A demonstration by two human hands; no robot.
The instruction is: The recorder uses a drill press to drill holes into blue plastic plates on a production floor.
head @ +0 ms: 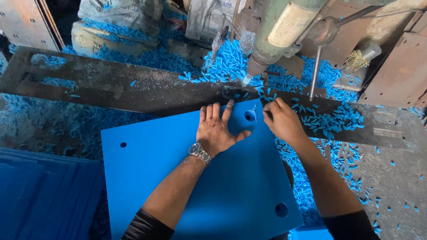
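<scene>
Flat blue plastic sheet with drilled round holes [178, 178] lies on the dark metal drill surface [111, 86], far corner under the drill bit [246, 80]. Left hand [218, 129] open, pressed flat to pin the sheet. Right hand [281, 121] pinches its corner edge, steadying the sheet beside the heap of blue shavings [329, 120].

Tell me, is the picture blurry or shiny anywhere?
Head view: sharp on the left hand, right hand and blue plastic sheet; soft sheen on the sheet's lower part; dark, shadowed top-left corner; edges bend slightly, as the dark metal bar shows.
</scene>
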